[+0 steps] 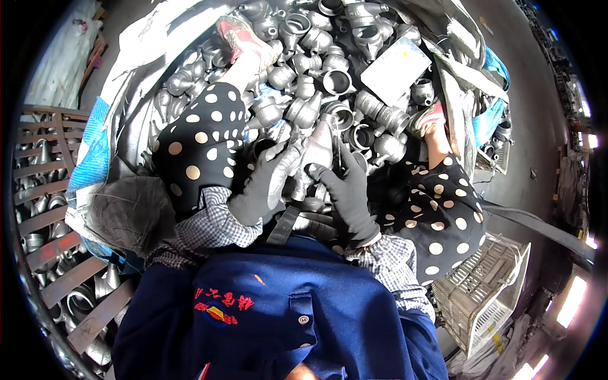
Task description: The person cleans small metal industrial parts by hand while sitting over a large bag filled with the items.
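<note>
Between my two gloved hands is a grey metal casting (318, 147), a hollow part with a wide round mouth at its far end and a narrower stub toward me. My left hand (269, 177) is closed along its left side, with the fingers against the metal. From the right, my right hand (347, 195) grips it, thumb on the near face and fingers partly hidden behind. Many similar castings (306, 111) lie heaped just beyond my hands and between my legs.
A large white woven sack (142, 50) with blue straps surrounds the heap. A white flat sheet (396, 71) rests on the castings. Left stands a rusty slatted metal crate (47, 225) of castings; right, a pale plastic basket (478, 285) and a grey strap (532, 225).
</note>
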Demonstrator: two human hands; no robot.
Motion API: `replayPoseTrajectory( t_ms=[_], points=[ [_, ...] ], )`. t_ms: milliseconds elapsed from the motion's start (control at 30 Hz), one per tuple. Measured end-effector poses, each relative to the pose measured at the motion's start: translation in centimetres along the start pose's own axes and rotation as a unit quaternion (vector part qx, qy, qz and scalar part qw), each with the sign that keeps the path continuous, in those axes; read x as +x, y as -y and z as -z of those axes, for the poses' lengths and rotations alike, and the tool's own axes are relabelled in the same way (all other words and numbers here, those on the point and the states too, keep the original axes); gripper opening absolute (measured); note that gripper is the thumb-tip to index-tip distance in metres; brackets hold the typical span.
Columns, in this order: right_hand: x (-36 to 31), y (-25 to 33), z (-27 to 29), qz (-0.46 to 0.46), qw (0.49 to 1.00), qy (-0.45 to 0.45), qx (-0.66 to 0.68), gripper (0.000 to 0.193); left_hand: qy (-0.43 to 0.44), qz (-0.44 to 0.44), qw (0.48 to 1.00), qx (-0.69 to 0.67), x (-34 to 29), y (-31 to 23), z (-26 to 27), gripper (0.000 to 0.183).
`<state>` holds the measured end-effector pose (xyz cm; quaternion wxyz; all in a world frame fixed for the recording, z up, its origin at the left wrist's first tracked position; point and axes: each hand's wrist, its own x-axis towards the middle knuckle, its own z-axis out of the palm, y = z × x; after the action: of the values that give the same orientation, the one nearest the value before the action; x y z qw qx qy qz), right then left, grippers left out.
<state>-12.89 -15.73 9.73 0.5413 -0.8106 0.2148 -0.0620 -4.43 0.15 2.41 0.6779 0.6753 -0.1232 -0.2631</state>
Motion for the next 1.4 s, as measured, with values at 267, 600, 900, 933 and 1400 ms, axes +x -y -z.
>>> replayPoseTrajectory(
  t_ms=[267, 600, 900, 933, 1400],
  points=[
    [1.1, -2.8, 0.7, -0.187, 0.932, 0.033, 0.31, 0.044, -0.007, 0.138, 0.985, -0.101, -1.0, -4.2, -2.1, 0.025],
    [-0.3, -0.2, 1.4, 0.033, 0.998, 0.011, -0.052, 0.068, 0.023, 0.203, 0.93, -0.305, 0.0, -5.1, -1.7, 0.035],
    [-0.6, -0.3, 1.9, 0.042, 0.994, 0.022, 0.1, 0.061, 0.077, 0.269, 0.874, -0.398, 0.5, -5.1, -0.7, 0.042],
    [-0.5, 0.7, 2.2, 0.007, 0.994, 0.024, 0.11, 0.061, 0.105, 0.279, 0.862, -0.409, 0.7, -4.7, -0.3, 0.042],
    [1.2, -1.4, 3.6, -0.099, 0.937, 0.039, 0.333, 0.044, 0.135, 0.17, 0.955, -0.203, -0.6, -6.5, -0.8, 0.025]
  ],
)
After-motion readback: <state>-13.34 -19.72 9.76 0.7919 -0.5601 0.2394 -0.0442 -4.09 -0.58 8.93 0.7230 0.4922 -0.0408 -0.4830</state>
